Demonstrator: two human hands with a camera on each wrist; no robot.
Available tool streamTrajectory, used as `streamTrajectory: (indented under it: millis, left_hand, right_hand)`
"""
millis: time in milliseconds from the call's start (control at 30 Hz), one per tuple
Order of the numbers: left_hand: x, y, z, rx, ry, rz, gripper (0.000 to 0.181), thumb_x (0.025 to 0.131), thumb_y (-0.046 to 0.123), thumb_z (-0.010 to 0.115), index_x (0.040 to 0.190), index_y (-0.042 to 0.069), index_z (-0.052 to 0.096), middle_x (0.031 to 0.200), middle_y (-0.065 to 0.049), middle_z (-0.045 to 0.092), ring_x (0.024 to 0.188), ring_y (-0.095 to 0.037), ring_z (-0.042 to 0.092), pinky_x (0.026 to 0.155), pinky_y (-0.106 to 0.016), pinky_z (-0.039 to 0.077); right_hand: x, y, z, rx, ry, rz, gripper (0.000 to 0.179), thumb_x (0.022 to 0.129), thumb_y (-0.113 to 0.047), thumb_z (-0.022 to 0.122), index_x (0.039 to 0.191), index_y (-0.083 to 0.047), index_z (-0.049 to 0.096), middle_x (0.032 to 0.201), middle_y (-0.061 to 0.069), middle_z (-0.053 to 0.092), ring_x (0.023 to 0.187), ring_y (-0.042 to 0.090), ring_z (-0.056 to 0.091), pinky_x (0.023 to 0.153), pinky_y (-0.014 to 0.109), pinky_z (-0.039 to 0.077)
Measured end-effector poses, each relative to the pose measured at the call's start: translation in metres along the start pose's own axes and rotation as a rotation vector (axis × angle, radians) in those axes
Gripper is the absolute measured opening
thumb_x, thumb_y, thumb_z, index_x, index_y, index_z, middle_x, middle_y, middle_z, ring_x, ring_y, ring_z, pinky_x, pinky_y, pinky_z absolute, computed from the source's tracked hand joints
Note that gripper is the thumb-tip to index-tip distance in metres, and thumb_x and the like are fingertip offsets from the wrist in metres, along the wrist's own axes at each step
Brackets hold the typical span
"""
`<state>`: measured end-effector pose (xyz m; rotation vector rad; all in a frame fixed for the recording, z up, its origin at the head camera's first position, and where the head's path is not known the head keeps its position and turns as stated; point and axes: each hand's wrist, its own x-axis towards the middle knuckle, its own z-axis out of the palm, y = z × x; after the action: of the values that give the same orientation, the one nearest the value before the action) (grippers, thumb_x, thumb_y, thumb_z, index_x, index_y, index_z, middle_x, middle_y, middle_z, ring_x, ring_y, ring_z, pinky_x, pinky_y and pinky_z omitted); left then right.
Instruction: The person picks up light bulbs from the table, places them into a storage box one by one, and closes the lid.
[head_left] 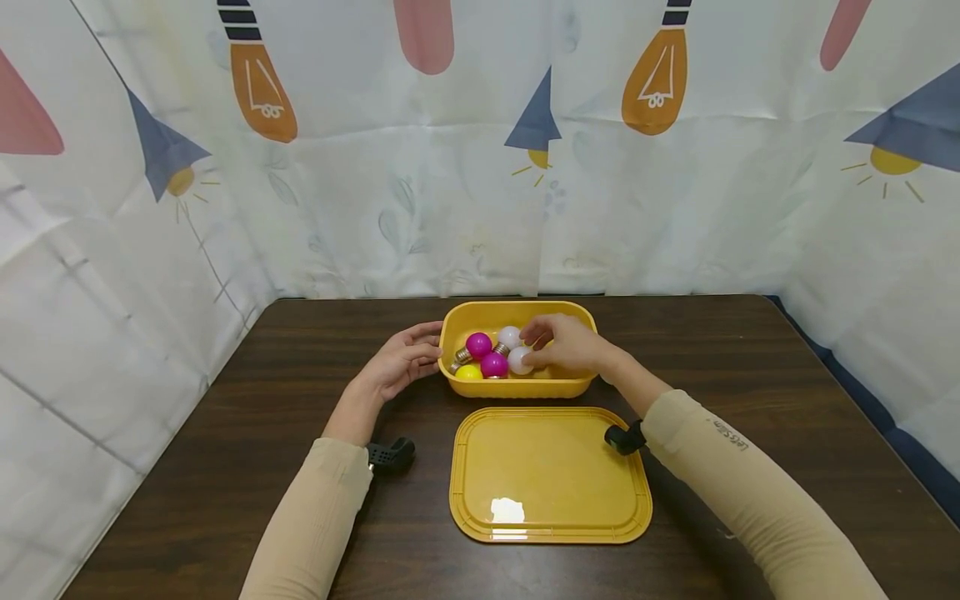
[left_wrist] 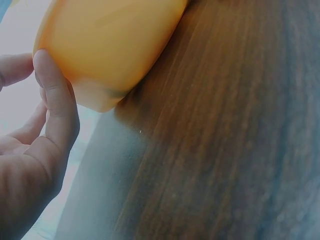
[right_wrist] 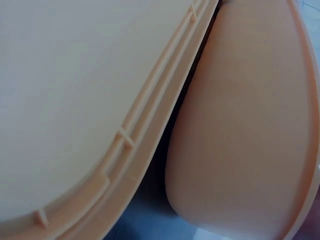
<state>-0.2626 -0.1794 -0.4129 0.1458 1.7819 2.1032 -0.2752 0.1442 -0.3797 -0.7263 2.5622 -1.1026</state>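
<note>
Several toy light bulbs lie in a yellow plastic bin [head_left: 517,389] at the far side of the table: magenta bulbs [head_left: 478,345], white bulbs [head_left: 509,337] and a yellow bulb [head_left: 469,372]. My left hand [head_left: 397,360] holds the bin's left end, thumb outside and a finger at the rim, as the left wrist view shows. My right hand [head_left: 566,342] reaches into the bin from the right. Its bent fingers and thumb stand apart beside the white bulbs, the thumb overlapping the nearer one. The right wrist view hides this hand's fingertips.
A flat yellow lid or tray [head_left: 551,475] lies on the dark wooden table [head_left: 720,367], just in front of the bin. A printed white curtain [head_left: 465,208] hangs behind the table and along its sides.
</note>
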Motion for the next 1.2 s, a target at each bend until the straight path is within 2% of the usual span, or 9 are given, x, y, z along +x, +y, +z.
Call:
streamTrajectory:
  millis: [133, 333, 667, 967, 1200]
  left_hand:
    - [0.000, 0.000, 0.000, 0.003, 0.003, 0.000, 0.061, 0.099, -0.002, 0.059, 0.155, 0.001, 0.036, 0.134, -0.024, 0.056, 0.092, -0.020, 0.069, 0.084, -0.029, 0.059]
    - [0.001, -0.001, 0.000, 0.003, 0.002, -0.002, 0.060, 0.100, -0.003, 0.058, 0.155, 0.002, 0.037, 0.134, -0.024, 0.056, 0.092, -0.021, 0.068, 0.084, -0.029, 0.059]
    - [0.001, -0.001, -0.001, 0.000, 0.000, -0.002, 0.060, 0.099, -0.003, 0.059, 0.155, 0.002, 0.037, 0.130, -0.023, 0.058, 0.091, -0.020, 0.069, 0.084, -0.029, 0.059]
    - [0.001, -0.001, -0.001, 0.000, -0.003, -0.006, 0.061, 0.100, -0.003, 0.058, 0.156, 0.002, 0.036, 0.130, -0.023, 0.057, 0.091, -0.020, 0.069, 0.082, -0.028, 0.059]
    - [0.002, -0.001, -0.001, 0.003, -0.006, 0.000, 0.061, 0.100, -0.003, 0.058, 0.156, 0.002, 0.036, 0.128, -0.021, 0.058, 0.091, -0.019, 0.069, 0.082, -0.028, 0.059]
  right_hand:
    - [-0.003, 0.000, -0.003, -0.002, 0.012, 0.001, 0.038, 0.090, -0.023, 0.082, 0.120, -0.006, 0.067, 0.114, 0.007, 0.067, 0.104, 0.023, 0.065, 0.099, 0.043, 0.050]
    - [-0.009, 0.000, -0.007, -0.004, 0.028, -0.061, 0.038, 0.091, -0.022, 0.081, 0.122, -0.004, 0.067, 0.115, 0.010, 0.069, 0.104, 0.022, 0.065, 0.096, 0.043, 0.052]
    - [-0.018, 0.005, -0.014, 0.060, 0.029, -0.095, 0.043, 0.092, -0.020, 0.080, 0.127, -0.001, 0.065, 0.118, 0.014, 0.069, 0.104, 0.022, 0.065, 0.096, 0.043, 0.053]
    - [-0.030, 0.008, -0.018, 0.138, 0.060, -0.133, 0.036, 0.093, -0.019, 0.080, 0.123, -0.004, 0.068, 0.121, 0.020, 0.066, 0.107, 0.023, 0.064, 0.091, 0.042, 0.056]
    - [-0.039, 0.010, -0.024, 0.145, 0.063, -0.144, 0.033, 0.094, -0.016, 0.078, 0.124, -0.005, 0.068, 0.122, 0.018, 0.066, 0.108, 0.023, 0.064, 0.095, 0.046, 0.053]
